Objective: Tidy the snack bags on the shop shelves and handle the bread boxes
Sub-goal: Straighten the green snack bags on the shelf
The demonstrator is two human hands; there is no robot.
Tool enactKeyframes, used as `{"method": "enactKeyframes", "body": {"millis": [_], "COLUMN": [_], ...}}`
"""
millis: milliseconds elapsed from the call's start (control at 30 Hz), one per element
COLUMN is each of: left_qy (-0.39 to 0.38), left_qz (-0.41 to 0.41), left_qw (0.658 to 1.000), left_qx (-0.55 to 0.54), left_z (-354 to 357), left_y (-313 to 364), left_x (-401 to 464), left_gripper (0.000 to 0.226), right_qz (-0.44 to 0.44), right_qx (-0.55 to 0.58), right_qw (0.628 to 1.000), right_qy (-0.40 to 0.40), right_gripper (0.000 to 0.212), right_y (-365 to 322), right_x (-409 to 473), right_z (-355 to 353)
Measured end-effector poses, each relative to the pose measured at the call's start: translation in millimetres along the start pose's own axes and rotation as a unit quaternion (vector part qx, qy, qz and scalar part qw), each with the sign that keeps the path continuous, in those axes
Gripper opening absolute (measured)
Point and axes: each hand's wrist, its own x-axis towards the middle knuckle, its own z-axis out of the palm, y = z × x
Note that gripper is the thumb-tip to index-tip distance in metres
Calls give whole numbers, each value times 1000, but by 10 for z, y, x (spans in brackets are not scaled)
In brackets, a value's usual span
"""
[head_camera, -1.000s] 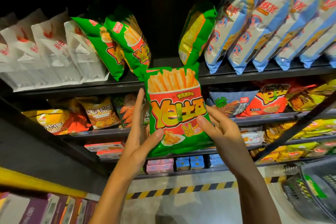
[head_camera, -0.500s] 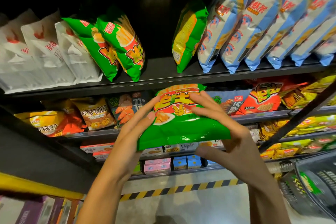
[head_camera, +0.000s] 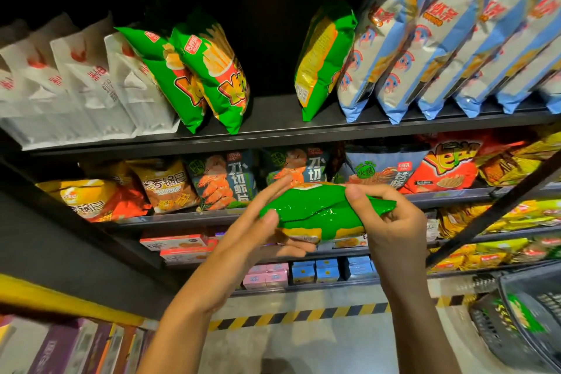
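A green snack bag (head_camera: 315, 212) lies almost flat between my hands, its bottom edge turned toward me, in front of the second shelf. My left hand (head_camera: 267, 234) cups its left end from below, thumb on top. My right hand (head_camera: 391, 222) pinches its right end. On the top shelf (head_camera: 273, 127) two matching green bags (head_camera: 209, 76) lean left of a gap, and one green bag (head_camera: 324, 55) stands right of it. Small boxes (head_camera: 179, 246) sit on a lower shelf, partly hidden by my left hand.
White bags (head_camera: 69, 91) fill the top shelf's left, blue-and-white bags (head_camera: 449, 45) its right. The second shelf holds shrimp, orange and yellow snack bags (head_camera: 221, 182). A dark basket (head_camera: 522, 322) sits low right. Book-like packs (head_camera: 60, 349) stand at bottom left.
The green bag was upright with its front facing me; both hands have tipped it backward until it lies nearly flat. My view has dropped slightly.
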Motion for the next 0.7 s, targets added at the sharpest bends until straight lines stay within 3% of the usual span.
{"method": "enactKeyframes", "body": {"millis": [67, 233, 367, 567, 633, 700], "left_qy": [-67, 3, 72, 165, 170, 167], "left_qz": [21, 54, 35, 10, 13, 14], "left_qw": [997, 997, 997, 986, 985, 986], "left_qx": [24, 55, 20, -11, -12, -3], "left_z": [40, 66, 84, 64, 50, 55], "left_y": [3, -47, -114, -192, -198, -203], "left_x": [-148, -106, -39, 65, 75, 76], "left_gripper": [61, 50, 45, 58, 58, 58], "right_qz": [25, 54, 42, 140, 125, 96], "right_qx": [34, 44, 11, 50, 36, 37], "right_qw": [999, 998, 998, 984, 986, 985], "right_qy": [4, -6, -42, -95, -108, -135], "right_gripper": [18, 21, 25, 62, 43, 42], "right_y": [13, 65, 72, 139, 69, 4], "right_x": [4, 17, 14, 6, 14, 24], "right_z": [12, 40, 54, 12, 32, 22]}}
